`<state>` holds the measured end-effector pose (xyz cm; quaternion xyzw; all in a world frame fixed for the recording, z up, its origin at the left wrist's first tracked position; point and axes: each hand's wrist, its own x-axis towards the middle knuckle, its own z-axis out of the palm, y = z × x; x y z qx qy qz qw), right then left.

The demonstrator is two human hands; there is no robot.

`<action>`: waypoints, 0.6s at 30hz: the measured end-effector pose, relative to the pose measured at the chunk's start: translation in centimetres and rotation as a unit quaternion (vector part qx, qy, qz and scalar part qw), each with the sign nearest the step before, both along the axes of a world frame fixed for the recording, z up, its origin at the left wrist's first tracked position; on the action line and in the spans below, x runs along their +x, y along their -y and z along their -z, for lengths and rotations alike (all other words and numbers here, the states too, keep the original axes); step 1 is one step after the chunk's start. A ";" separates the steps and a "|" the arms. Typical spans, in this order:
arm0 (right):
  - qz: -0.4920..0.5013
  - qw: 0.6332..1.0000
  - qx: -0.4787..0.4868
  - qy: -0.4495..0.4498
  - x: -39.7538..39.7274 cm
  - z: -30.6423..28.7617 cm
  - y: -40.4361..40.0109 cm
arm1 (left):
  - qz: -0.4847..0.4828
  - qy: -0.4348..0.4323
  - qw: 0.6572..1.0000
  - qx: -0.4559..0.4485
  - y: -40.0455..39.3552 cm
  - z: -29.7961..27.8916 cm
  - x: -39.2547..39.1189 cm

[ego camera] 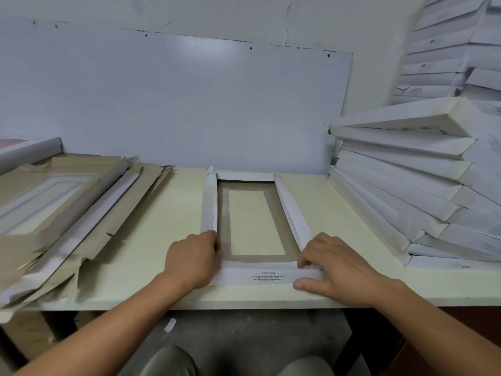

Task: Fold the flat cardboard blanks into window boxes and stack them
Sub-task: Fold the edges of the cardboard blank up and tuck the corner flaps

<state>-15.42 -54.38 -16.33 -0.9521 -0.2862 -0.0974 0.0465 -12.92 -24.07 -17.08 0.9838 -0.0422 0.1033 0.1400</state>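
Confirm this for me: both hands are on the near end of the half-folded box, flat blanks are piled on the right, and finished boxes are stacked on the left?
Not quite: the sides are swapped. The head view shows the flat blanks piled on the left and the finished boxes stacked on the right. The rest holds: the left hand and right hand are both on the near end of the half-folded box.

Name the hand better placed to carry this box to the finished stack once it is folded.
Probably the right hand. It grips the box's near right corner, and the stack of finished boxes lies on that side. The left hand holds the near left corner, beside the flat blanks.
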 end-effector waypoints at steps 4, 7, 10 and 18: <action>-0.001 0.999 -0.018 -0.034 -0.2 0.3 -0.7 | -0.004 0.065 0.993 0.101 0.0 0.8 0.1; 0.007 0.997 -0.047 -0.054 -0.1 0.5 -1.2 | 0.029 0.136 0.979 0.148 0.0 0.9 -0.4; 0.002 0.996 -0.072 -0.047 -0.1 0.8 -2.1 | 0.155 0.123 0.974 0.113 0.2 0.9 -1.2; -0.049 0.993 0.015 -0.110 -0.3 1.2 -3.0 | 0.342 -0.046 0.937 0.053 -0.5 -0.4 -2.9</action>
